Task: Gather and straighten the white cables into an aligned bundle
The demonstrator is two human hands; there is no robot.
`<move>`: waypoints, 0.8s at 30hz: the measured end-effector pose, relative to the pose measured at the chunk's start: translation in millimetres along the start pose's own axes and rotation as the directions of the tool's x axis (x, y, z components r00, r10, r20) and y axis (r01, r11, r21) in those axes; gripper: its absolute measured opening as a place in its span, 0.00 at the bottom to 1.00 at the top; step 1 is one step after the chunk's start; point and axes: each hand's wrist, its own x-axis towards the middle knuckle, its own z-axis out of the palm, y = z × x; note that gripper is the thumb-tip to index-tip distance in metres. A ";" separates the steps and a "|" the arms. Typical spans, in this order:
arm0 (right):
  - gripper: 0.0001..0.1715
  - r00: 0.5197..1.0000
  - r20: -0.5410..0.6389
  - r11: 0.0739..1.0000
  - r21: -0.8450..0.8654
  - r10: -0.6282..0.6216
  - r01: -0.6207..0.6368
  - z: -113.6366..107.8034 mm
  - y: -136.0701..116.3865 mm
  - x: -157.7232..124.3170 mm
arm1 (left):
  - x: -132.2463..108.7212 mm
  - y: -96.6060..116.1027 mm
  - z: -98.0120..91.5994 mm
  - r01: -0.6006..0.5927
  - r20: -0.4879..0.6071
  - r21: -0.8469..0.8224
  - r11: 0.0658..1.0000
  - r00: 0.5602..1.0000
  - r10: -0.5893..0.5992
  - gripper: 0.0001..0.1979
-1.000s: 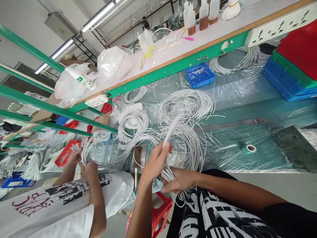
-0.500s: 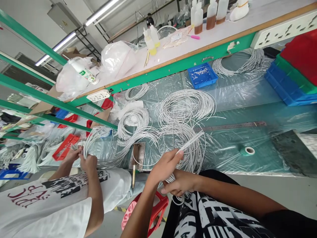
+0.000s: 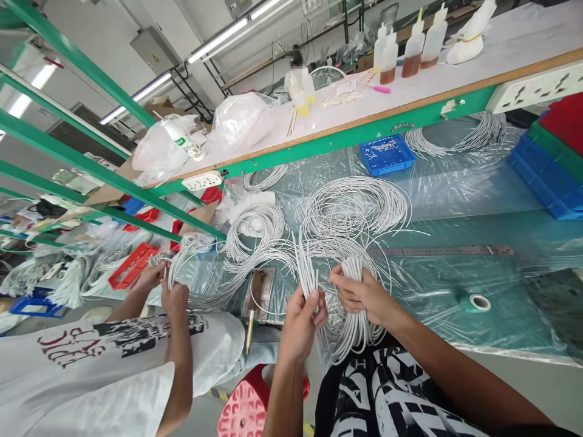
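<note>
My left hand (image 3: 306, 315) is closed around a bunch of white cables (image 3: 306, 267), whose ends fan out upward above my thumb. To its right, my right hand (image 3: 359, 294) grips another bundle of white cables (image 3: 351, 267) near the ends. Below my hands the cables loop down in front of my lap. Behind them, on the plastic-covered bench, lie a large coil of white cable (image 3: 357, 206) and a smaller coil (image 3: 255, 230). My fingers hide part of each bundle.
At the left, a co-worker's hands (image 3: 166, 285) hold white cables beside a red tray (image 3: 133, 266). A steel ruler (image 3: 446, 250) and a green tape roll (image 3: 478, 302) lie at right. A blue tray (image 3: 387, 155) sits under the shelf (image 3: 328, 130). A red stool (image 3: 243, 403) stands below.
My hands have moved apart, side by side. My left hand now holds a bunch of cables upright; my right hand has come up with its bundle. The view has shifted slightly.
</note>
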 end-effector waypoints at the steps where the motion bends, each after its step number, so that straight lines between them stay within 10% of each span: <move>1: 0.22 1.000 -0.012 1.000 -0.020 0.019 -0.019 3.3 -1.0 2.7 | -0.9 -3.7 2.0 -0.006 -0.011 -0.007 1.000 1.000 0.006 0.15; 24: 0.19 1.000 0.006 0.981 -0.191 0.025 -0.023 16.0 34.6 9.1 | -18.7 -27.0 1.0 -0.091 -0.120 0.143 0.985 0.987 0.109 0.15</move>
